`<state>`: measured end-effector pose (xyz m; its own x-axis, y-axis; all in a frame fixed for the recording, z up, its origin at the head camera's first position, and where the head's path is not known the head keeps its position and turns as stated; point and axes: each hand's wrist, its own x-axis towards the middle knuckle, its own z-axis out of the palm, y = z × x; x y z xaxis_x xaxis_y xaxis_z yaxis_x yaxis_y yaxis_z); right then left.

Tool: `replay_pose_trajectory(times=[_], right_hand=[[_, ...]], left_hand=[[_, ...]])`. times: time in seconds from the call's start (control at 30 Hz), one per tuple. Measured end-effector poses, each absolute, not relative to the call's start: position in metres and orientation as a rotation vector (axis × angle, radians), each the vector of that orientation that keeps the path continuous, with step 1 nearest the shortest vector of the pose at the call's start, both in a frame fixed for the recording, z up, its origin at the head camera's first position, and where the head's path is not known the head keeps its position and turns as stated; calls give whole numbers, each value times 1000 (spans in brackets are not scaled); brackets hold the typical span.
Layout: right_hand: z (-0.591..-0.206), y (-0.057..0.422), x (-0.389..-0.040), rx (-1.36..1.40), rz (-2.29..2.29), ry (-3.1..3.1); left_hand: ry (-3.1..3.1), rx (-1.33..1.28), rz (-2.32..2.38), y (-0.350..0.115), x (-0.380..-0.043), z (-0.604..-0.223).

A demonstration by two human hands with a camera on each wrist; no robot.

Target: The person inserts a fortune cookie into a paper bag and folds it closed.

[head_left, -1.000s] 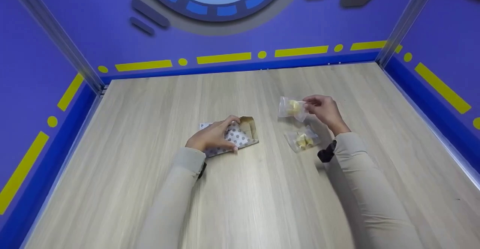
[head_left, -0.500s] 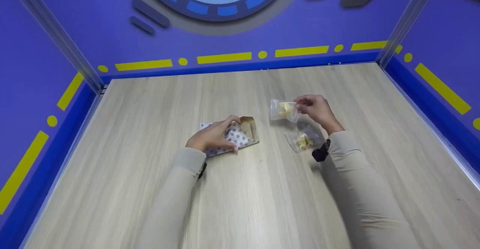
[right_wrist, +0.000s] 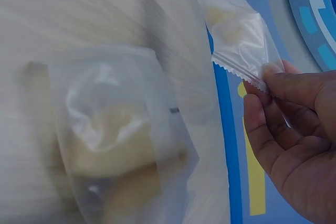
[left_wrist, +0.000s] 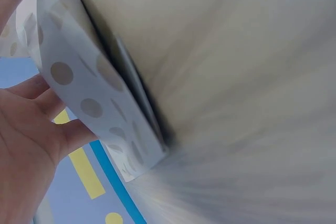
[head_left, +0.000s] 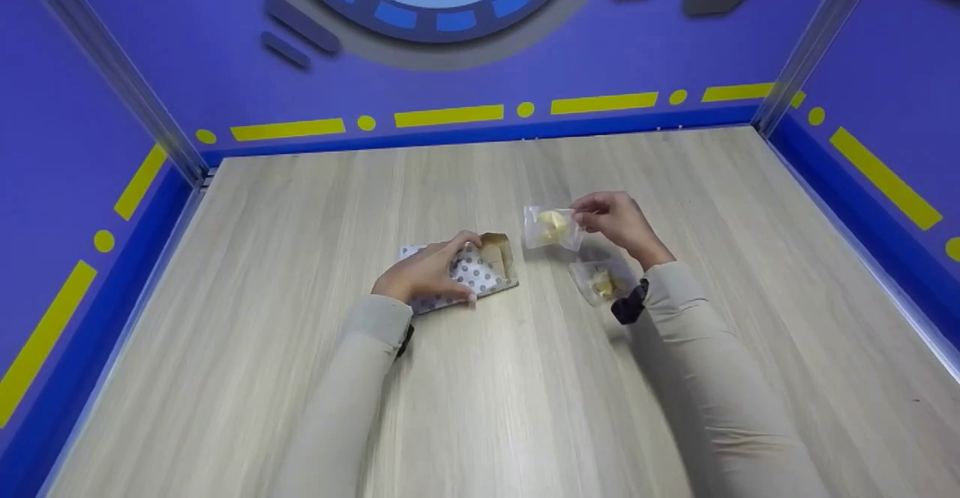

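A white paper bag with grey dots lies on the table, its brown-lined mouth turned right. My left hand grips it across the top, thumb on the near edge and fingers on the far one; the left wrist view shows the dotted side of the bag up close. Between thumb and fingertips, my right hand pinches the end of a small clear packet with pale yellow pieces inside. This packet hangs above the table, right of the bag's mouth. Its serrated seal shows in the right wrist view, beside the thumb.
A second clear packet with yellowish pieces lies on the table below my right wrist, partly covered by the black wrist camera. Blue-purple panels wall the wooden table at the back and both sides.
My right hand has carried the pinched packet left and slightly nearer, closer to the bag's mouth. The left hand, the bag and the second packet have stayed in place.
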<state>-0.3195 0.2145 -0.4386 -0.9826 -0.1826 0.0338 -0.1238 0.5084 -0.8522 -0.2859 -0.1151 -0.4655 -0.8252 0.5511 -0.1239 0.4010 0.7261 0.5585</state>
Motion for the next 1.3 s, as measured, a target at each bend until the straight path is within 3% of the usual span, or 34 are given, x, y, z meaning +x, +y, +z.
replay_pose_trajectory(times=[1.3], right_hand=[[-454, 160, -310, -294, -1458, 2517]], left_hand=[[2642, 782, 791, -114, -288, -466]])
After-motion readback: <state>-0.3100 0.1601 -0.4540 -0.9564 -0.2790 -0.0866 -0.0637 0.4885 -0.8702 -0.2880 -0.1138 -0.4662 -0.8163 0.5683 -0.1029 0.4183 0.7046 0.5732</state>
